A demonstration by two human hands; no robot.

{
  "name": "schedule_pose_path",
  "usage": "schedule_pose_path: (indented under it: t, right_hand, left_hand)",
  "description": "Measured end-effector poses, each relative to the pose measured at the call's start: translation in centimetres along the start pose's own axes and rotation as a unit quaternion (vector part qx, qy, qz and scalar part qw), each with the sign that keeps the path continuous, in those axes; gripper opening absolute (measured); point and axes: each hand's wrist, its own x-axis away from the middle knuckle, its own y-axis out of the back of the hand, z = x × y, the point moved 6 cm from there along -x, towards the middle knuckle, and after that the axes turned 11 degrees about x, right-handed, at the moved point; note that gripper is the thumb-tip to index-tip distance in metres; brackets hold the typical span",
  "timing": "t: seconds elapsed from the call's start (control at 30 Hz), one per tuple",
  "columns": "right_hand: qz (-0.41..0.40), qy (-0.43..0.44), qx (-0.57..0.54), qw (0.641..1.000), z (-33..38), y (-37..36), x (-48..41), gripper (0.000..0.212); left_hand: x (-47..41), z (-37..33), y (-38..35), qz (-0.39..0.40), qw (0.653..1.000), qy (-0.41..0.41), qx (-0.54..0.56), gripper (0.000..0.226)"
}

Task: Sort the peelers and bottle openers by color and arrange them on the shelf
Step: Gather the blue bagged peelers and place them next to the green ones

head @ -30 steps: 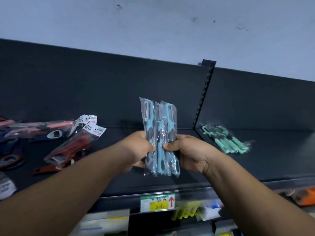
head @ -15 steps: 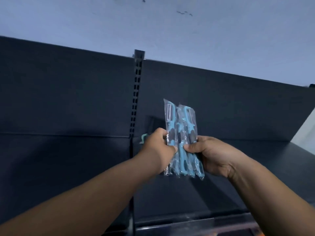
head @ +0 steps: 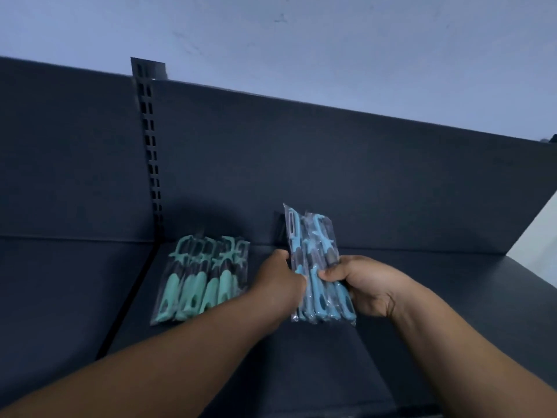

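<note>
Jointly, left hand and right hand each grip the packaged blue peelers between them.

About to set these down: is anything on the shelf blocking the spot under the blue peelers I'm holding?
Nothing visible blocks it. The dark shelf around the plastic-wrapped blue peelers shows bare; the bagged mint-green peelers lie apart to their left.
</note>
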Motion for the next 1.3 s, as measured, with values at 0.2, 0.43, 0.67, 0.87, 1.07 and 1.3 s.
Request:
schedule_pose_path:
  t: [0.2,0.43,0.67,0.87,1.07,1.3]
  right_hand:
    - [-0.093,0.077,0.163,0.979,-1.1,2.5,-1.1,0.041]
    - [-0.01,0.091,0.384,0.919,-3.8,4.1,0.2,0.084]
    - [-0.008,0.104,0.463,0.88,-4.9,4.6,-0.9,0.098]
    - [-0.047,0.132,0.474,0.87,-4.5,5.2,-1.7,0.102]
    - [-0.026,0.129,0.465,0.876,-4.5,5.9,-1.4,0.087]
    - [-0.015,0.174,0.44,0.881,-4.3,3.5,-1.4,0.085]
  left_hand:
    - [-0.6,0.6,0.0,0.013,0.985,-0.015,-0.171,0.027]
    - [-0.1,2.1,-0.3,0.114,0.922,-0.023,-0.369,0.074]
    - [-0.8,2.3,-0.7,0.128,0.907,-0.064,-0.397,0.073]
    - [-0.8,2.6,-1.1,0.148,0.905,-0.077,-0.392,0.086]
    - [-1.1,2.8,-1.3,0.146,0.889,-0.104,-0.422,0.071]
    - [-1.0,2.8,-1.9,0.15,0.883,-0.116,-0.43,0.074]
